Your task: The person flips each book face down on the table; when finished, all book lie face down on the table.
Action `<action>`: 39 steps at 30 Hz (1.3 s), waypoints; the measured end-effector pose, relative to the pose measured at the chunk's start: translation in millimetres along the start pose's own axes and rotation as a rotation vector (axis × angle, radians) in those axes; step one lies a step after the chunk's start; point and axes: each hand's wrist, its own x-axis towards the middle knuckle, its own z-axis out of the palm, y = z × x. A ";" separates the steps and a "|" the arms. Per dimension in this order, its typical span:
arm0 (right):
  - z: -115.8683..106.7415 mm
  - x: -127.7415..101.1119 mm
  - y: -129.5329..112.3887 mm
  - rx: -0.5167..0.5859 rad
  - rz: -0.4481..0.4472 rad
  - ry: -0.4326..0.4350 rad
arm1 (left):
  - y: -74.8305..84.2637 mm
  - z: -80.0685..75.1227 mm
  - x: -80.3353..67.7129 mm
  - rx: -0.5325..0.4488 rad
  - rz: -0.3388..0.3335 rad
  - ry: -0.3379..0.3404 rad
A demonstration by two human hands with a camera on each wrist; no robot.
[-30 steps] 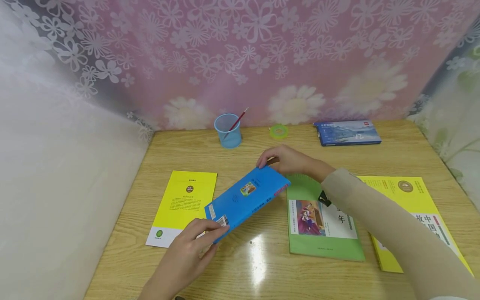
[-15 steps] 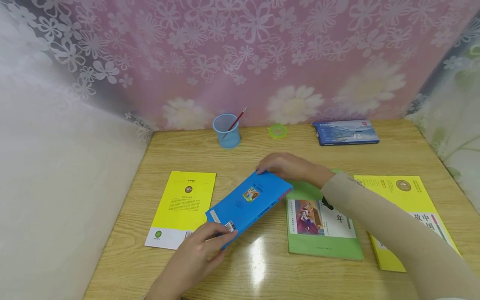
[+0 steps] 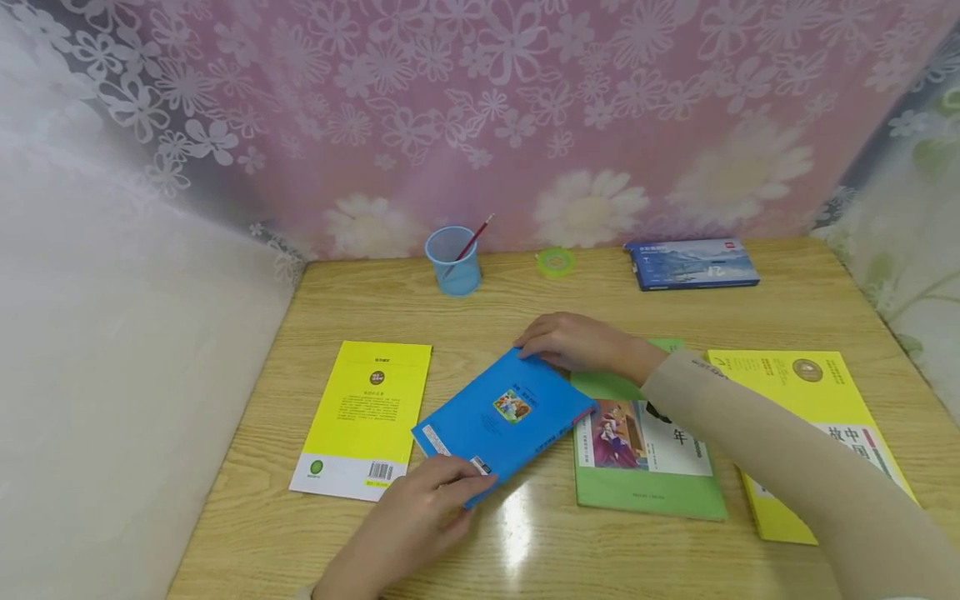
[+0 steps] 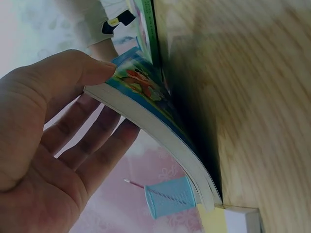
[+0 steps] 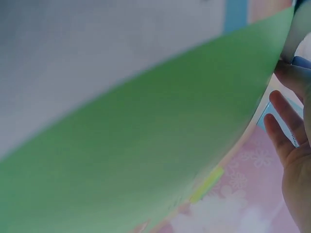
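A blue book is held between my two hands over the middle of the table, back cover up. My left hand pinches its near edge, over the barcode. In the left wrist view the thumb of my left hand lies on the picture cover, fingers behind the curved pages. My right hand grips the far corner, its thumb hidden in the head view. One side of the book slants down close to the table. A green book, partly under my right forearm, fills much of the right wrist view.
A yellow-and-white book lies left of the blue one, another yellow book at the right. Along the back stand a blue mesh cup with a red pencil, a green tape roll and a blue box.
The blue book has turned flatter, showing more of its back cover. My left hand has shifted right with its near edge; my right hand has lowered slightly toward me.
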 end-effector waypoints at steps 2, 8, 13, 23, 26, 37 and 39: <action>-0.1 0.1 -1.0 -0.002 0.003 -0.003 | 1.0 3.1 -0.1 0.010 -0.011 -0.033; -1.1 0.0 -4.2 0.003 0.032 -0.030 | 2.9 8.4 0.3 0.006 -0.056 -0.123; -3.5 -0.6 -5.8 0.000 0.041 -0.055 | 5.4 11.9 1.4 0.016 -0.093 -0.191; -4.4 -3.2 -6.5 0.056 0.104 -0.112 | 8.5 16.6 2.8 0.046 -0.118 -0.287; -3.5 -4.5 -7.1 0.058 0.107 -0.119 | 8.5 17.7 2.2 0.056 -0.106 -0.300; -5.3 -9.9 -17.5 0.068 0.126 -0.137 | 5.0 17.8 -1.6 0.086 -0.081 -0.326; -5.7 -12.2 -22.5 0.059 0.141 -0.159 | 2.2 16.8 -3.4 0.095 -0.112 -0.342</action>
